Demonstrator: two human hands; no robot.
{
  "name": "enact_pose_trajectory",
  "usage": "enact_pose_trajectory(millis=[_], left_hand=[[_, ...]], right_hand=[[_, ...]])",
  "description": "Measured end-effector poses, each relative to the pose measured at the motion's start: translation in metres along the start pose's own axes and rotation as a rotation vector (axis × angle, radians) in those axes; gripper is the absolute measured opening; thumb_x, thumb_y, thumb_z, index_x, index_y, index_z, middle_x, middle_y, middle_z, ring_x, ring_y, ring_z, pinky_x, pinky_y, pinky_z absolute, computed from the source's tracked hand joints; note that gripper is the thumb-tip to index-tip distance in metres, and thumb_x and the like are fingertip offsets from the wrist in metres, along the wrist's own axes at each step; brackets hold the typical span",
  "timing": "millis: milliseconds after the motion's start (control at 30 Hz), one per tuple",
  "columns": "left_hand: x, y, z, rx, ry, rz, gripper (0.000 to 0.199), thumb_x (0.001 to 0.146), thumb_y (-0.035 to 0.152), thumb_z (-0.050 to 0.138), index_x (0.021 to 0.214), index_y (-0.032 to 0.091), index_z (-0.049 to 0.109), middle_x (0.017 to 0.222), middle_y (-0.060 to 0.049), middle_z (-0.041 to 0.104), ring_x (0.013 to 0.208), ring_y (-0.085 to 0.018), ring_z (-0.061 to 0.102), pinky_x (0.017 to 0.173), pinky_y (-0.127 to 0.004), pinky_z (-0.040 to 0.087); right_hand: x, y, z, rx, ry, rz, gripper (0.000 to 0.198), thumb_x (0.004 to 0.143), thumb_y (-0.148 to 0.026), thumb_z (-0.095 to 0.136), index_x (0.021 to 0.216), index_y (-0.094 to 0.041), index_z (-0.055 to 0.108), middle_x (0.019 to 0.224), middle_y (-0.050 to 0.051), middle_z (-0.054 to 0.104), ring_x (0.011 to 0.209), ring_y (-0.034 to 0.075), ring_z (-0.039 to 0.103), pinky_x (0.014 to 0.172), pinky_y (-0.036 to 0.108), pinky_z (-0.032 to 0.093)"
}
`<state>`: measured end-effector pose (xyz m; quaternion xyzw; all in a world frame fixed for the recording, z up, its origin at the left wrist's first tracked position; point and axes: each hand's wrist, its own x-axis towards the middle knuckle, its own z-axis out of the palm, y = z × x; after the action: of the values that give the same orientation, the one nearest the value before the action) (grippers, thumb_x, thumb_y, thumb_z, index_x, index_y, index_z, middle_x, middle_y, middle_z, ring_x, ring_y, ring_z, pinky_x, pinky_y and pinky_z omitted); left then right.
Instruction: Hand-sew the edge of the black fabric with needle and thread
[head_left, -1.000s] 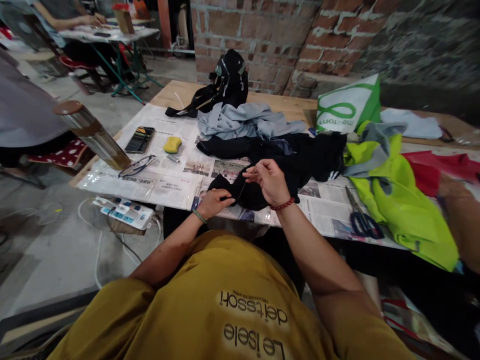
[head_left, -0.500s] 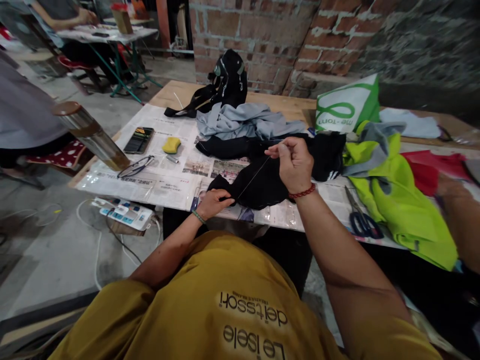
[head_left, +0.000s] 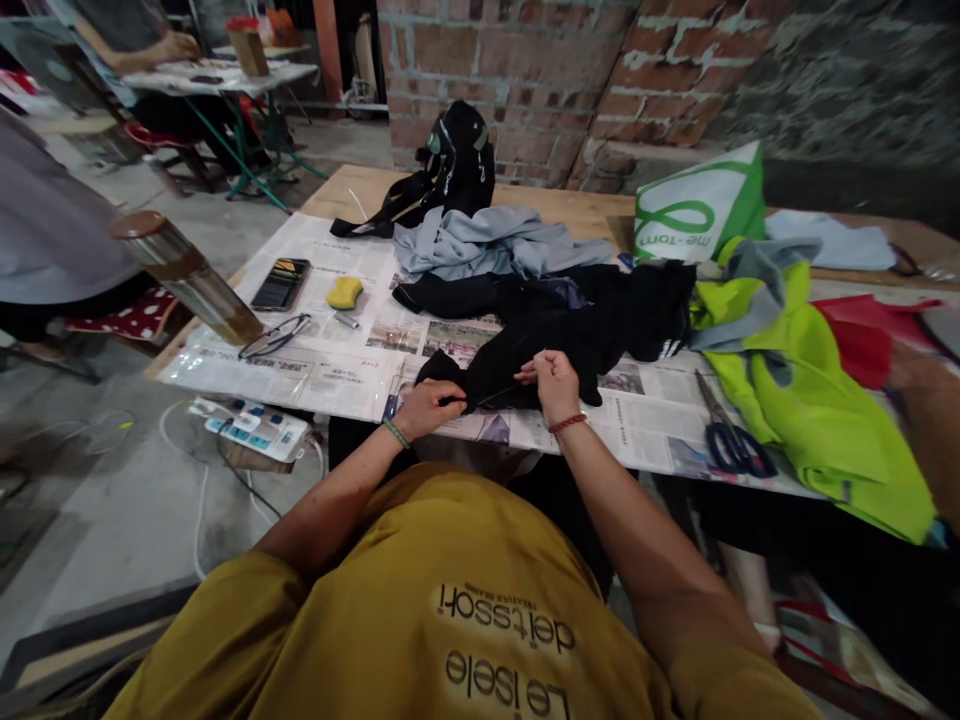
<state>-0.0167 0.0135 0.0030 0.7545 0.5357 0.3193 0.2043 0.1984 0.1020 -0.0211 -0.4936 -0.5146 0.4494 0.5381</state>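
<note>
A black garment (head_left: 517,345) lies rumpled along the near side of the table. My left hand (head_left: 433,405) is closed on its lower edge, pinching the cloth between thumb and fingers. To the right, low over the same cloth, my right hand (head_left: 553,385) pinches a thin thread (head_left: 495,397) that runs back toward the left fingertips. Whether a needle sits between the right fingers is too small to make out. Scissors (head_left: 731,440) with dark handles rest to the right of my right hand.
Newspaper (head_left: 345,380) under clear plastic covers the table. On it are a tilted-looking flask (head_left: 191,280), glasses (head_left: 276,336), a phone (head_left: 281,284) and a yellow sponge (head_left: 344,292). Grey cloth (head_left: 495,240), a black bag (head_left: 461,160) and a neon-yellow garment (head_left: 817,400) lie farther out.
My right hand has come down and toward me, from high over the cloth to close above it. The thread, taut and slanting before, now lies low. My left hand keeps its place.
</note>
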Motion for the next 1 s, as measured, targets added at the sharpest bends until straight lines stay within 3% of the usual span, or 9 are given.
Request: enact_pose_trajectory(millis=[133,267,400,500,700,833,933,1000], left_hand=[[0.006,0.0,-0.008,0.184,-0.196,0.088,0.015,0.073,0.026,0.063,0.085,0.021,0.07,0.085,0.0,0.071,0.08,-0.016,0.063,0.085,-0.029,0.041],[0.009,0.003,-0.019,0.241,-0.322,0.068,0.014,0.075,0.027,0.061,0.085,0.023,0.07,0.085,0.001,0.07,0.078,-0.016,0.063,0.08,-0.028,0.044],[0.006,0.009,-0.013,0.125,-0.208,0.059,0.017,0.074,0.018,0.06,0.088,0.018,0.07,0.093,-0.003,0.066,0.084,-0.015,0.061,0.078,-0.024,0.046],[0.005,0.012,0.002,0.009,-0.141,0.028,0.02,0.074,0.018,0.062,0.093,0.017,0.068,0.089,-0.004,0.065,0.078,-0.013,0.061,0.073,-0.023,0.046],[0.001,0.007,0.014,-0.131,0.004,-0.003,0.009,0.078,0.022,0.062,0.079,0.018,0.07,0.075,-0.001,0.065,0.072,-0.011,0.059,0.07,-0.024,0.045],[-0.002,0.004,0.012,-0.23,0.04,-0.016,0.009,0.078,0.021,0.061,0.079,0.017,0.069,0.076,-0.001,0.065,0.069,-0.01,0.059,0.066,-0.022,0.045],[-0.003,0.003,0.012,-0.243,0.065,-0.027,0.009,0.078,0.022,0.061,0.079,0.017,0.069,0.076,-0.001,0.065,0.069,-0.01,0.058,0.066,-0.022,0.046],[-0.003,0.003,0.013,-0.24,0.069,-0.026,0.008,0.077,0.021,0.062,0.079,0.017,0.069,0.075,-0.001,0.065,0.07,-0.01,0.058,0.067,-0.022,0.046]], right_hand=[[0.019,0.004,-0.018,-0.034,0.049,-0.013,0.021,0.079,-0.04,0.049,0.082,-0.02,0.045,0.063,-0.004,0.06,0.053,0.012,0.064,0.046,0.019,0.047],[0.022,0.004,-0.021,-0.076,0.07,-0.026,0.019,0.079,-0.038,0.048,0.082,-0.02,0.045,0.064,-0.005,0.059,0.053,0.011,0.064,0.046,0.019,0.046],[0.018,0.007,-0.02,-0.117,0.053,-0.059,0.017,0.08,-0.036,0.048,0.082,-0.019,0.047,0.065,-0.004,0.06,0.053,0.011,0.064,0.048,0.02,0.047],[0.018,0.006,-0.02,-0.093,0.051,-0.053,0.018,0.079,-0.036,0.05,0.081,-0.019,0.048,0.064,-0.005,0.06,0.052,0.011,0.063,0.048,0.02,0.047],[0.005,-0.025,-0.02,0.179,0.11,-0.003,0.023,0.078,-0.041,0.054,0.087,-0.021,0.047,0.061,-0.006,0.059,0.045,0.008,0.058,0.045,0.019,0.045],[-0.043,-0.054,-0.017,0.133,-0.088,-0.018,0.023,0.083,-0.044,0.048,0.093,-0.024,0.047,0.052,-0.009,0.053,0.035,0.007,0.046,0.036,0.018,0.037],[-0.084,-0.057,-0.01,-0.097,-0.361,0.039,0.023,0.085,-0.044,0.046,0.091,-0.023,0.053,0.048,-0.009,0.05,0.034,0.008,0.042,0.035,0.019,0.033],[-0.102,-0.051,-0.005,-0.311,-0.485,-0.009,0.02,0.086,-0.039,0.045,0.084,-0.022,0.056,0.05,-0.006,0.052,0.041,0.009,0.047,0.042,0.021,0.038]])
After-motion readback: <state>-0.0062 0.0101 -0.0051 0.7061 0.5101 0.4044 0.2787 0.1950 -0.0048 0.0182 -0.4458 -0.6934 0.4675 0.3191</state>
